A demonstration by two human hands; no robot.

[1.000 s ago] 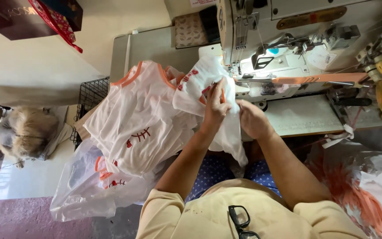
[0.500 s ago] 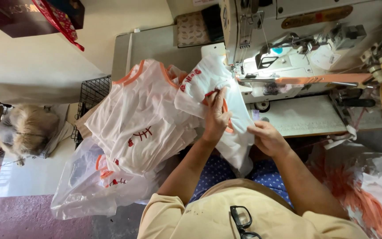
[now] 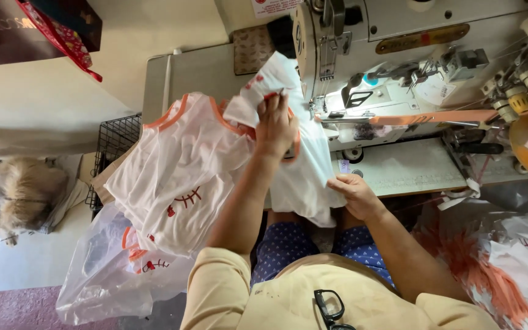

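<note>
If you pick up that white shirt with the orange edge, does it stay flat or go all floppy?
Probably floppy: the white shirt already sags and folds between the left hand and the right hand. It looks light too, since thin cloth bunches easily under the fingers. It likely won't slip much; fabric tends to grip skin.

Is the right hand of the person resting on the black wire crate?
No, the right hand grips the lower edge of the white garment in front of the sewing machine, far from the black wire crate.
</note>
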